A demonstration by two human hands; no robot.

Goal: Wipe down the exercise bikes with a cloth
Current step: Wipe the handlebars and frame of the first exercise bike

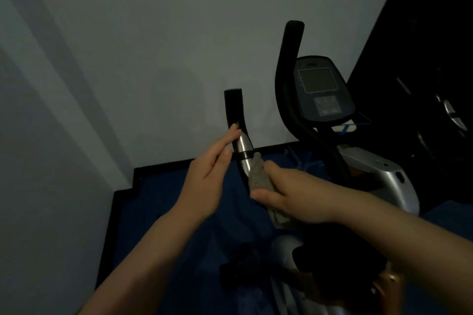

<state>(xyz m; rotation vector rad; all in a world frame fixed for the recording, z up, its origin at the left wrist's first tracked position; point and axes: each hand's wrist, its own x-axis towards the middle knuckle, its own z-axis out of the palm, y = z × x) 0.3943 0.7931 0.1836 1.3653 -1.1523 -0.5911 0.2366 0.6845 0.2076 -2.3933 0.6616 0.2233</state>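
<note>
An exercise bike point(378, 171) stands at the right, with a grey console point(320, 87) and two black handlebars. My right hand point(289, 194) grips a grey cloth point(258, 176) and holds it against the silver section of the left handlebar point(242, 146). My left hand point(210, 176) has straight fingers resting against the left side of that handlebar, just below its black foam grip point(233, 105). The right handlebar point(289, 71) rises beside the console, untouched.
A pale wall point(128, 59) fills the left and back. Blue floor matting point(166, 212) with a black border lies below. Dark equipment point(422, 84) stands at the far right. The bike's black pedal and silver frame point(281, 250) sit below my arms.
</note>
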